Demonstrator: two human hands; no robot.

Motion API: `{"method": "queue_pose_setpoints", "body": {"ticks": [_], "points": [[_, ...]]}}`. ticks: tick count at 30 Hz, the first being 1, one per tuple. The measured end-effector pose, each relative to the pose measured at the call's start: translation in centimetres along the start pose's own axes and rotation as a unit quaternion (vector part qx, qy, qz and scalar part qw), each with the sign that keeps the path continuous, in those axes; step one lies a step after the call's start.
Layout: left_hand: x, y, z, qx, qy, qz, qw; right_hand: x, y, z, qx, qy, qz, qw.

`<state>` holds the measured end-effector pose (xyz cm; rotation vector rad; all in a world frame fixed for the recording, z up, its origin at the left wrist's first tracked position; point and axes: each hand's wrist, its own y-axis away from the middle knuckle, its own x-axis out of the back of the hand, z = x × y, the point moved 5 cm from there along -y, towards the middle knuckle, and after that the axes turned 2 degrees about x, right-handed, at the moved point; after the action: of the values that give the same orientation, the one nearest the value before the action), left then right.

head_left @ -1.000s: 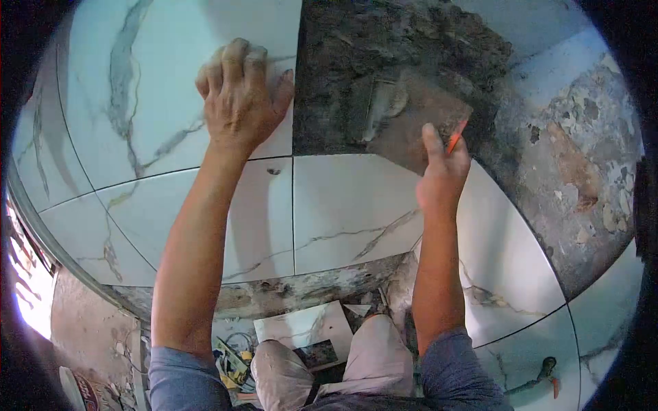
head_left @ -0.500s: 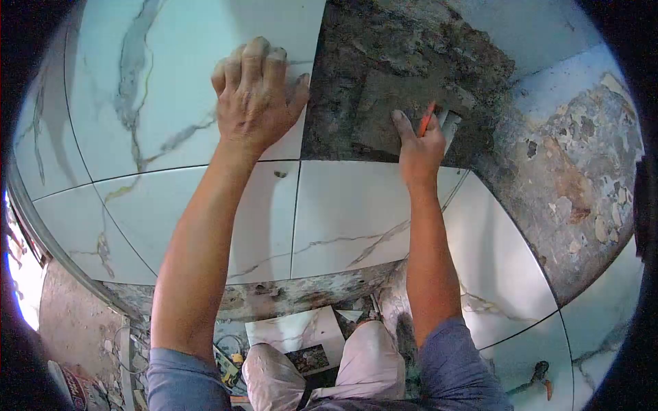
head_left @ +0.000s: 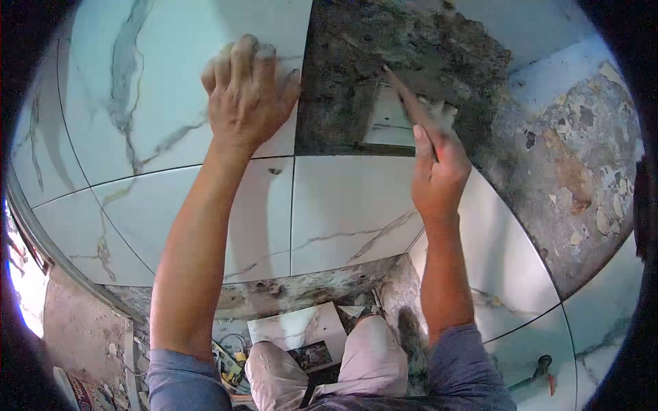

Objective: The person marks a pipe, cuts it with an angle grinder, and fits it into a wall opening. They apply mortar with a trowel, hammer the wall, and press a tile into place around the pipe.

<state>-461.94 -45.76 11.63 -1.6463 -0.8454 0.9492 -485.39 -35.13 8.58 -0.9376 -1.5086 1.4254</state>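
My left hand (head_left: 245, 103) lies on a large white marble-patterned tile (head_left: 178, 68), fingers spread, its thumb near the tile's right edge. My right hand (head_left: 442, 161) is closed around a long, thin-edged tool that looks like a trowel (head_left: 406, 96). Motion smears the tool, and its far end points up and left over rough grey mortar (head_left: 336, 82). Beneath it, in the mortar bed, shows a pale rectangular patch (head_left: 392, 122) with a dark line, which resembles tile. A whitish blurred strip (head_left: 442, 113) is just above my right hand.
More white tiles (head_left: 356, 198) run below the mortar and down the right side. Bare, flaking wall (head_left: 576, 164) is at right. A dark fitting with an orange tip (head_left: 543, 366) is at lower right. Near my knees are a tile piece (head_left: 295, 329) and several tools (head_left: 229, 363).
My right hand has shifted right and slightly down, tilting the tool off the mortar. The pale rectangular patch now shows. My left hand stays on the tile.
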Motion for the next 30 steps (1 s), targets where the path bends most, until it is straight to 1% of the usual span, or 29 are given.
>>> {"method": "queue_pose_setpoints", "body": {"ticks": [1,2,4,5,7,8,10,11,14,15,16,17,19,21,23,24,26,27,29,30], "points": [[0.0,0.1,-0.1,-0.001,-0.002,0.004,1.000,-0.4,0.0,-1.5,0.152,0.066,-0.026,0.986],[0.0,0.1,-0.1,0.002,-0.002,0.003,1.000,-0.3,-0.2,-1.7,0.154,0.065,-0.027,0.986],[0.0,0.1,-0.1,0.011,0.007,0.006,1.000,-1.2,-0.5,-3.1,0.232,0.212,-0.105,0.944],[0.1,0.1,-0.1,0.016,0.006,0.007,1.000,-1.6,-0.7,-3.2,0.236,0.212,-0.107,0.942],[0.0,0.2,-0.1,0.023,0.028,-0.024,0.999,-2.4,-0.6,-3.4,0.267,0.252,-0.104,0.924],[0.0,0.3,-0.1,0.026,0.031,-0.026,0.999,-2.7,-0.3,-3.5,0.268,0.254,-0.108,0.923],[0.0,0.3,-0.2,0.013,0.020,-0.003,1.000,-3.9,0.5,-3.5,0.268,0.282,-0.165,0.906],[0.0,0.3,-0.2,0.016,0.022,-0.003,1.000,-4.2,1.0,-3.5,0.270,0.290,-0.179,0.900],[-0.2,0.3,-0.3,0.019,0.028,-0.012,0.999,-4.4,2.3,-4.3,0.266,0.284,-0.199,0.899],[-0.4,0.3,-0.4,0.020,0.027,0.008,0.999,-4.2,2.6,-4.7,0.265,0.286,-0.203,0.898],[-0.3,0.2,-0.5,0.021,0.025,0.028,0.999,-4.2,2.8,-5.2,0.254,0.276,-0.228,0.899],[-0.2,0.3,-0.5,0.023,0.027,0.028,0.999,-4.1,3.1,-5.4,0.242,0.265,-0.252,0.899],[-0.1,0.3,-0.3,0.009,0.021,0.016,1.000,-3.8,3.7,-5.5,0.240,0.262,-0.265,0.896],[0.0,0.2,-0.3,0.017,0.025,0.003,1.000,-3.4,3.9,-5.8,0.240,0.258,-0.274,0.895],[-0.1,0.3,-0.4,0.026,0.026,-0.009,0.999,-2.8,3.9,-5.8,0.220,0.228,-0.320,0.893],[-0.2,0.4,-0.3,0.027,0.029,-0.005,0.999,-2.7,3.5,-6.0,0.221,0.230,-0.318,0.893],[0.0,0.3,-0.4,0.029,0.030,0.004,0.999,-1.9,2.0,-6.7,0.218,0.231,-0.252,0.914],[0.1,0.2,-0.4,0.029,0.030,-0.003,0.999,-2.1,1.2,-6.7,0.221,0.231,-0.251,0.914],[0.0,0.3,-0.4,0.027,0.033,-0.012,0.999,-2.3,-0.7,-6.7,0.246,0.291,-0.152,0.912],[-0.1,0.3,-0.4,0.025,0.028,-0.011,0.999,-2.9,-1.2,-6.3,0.245,0.292,-0.152,0.912]]}}
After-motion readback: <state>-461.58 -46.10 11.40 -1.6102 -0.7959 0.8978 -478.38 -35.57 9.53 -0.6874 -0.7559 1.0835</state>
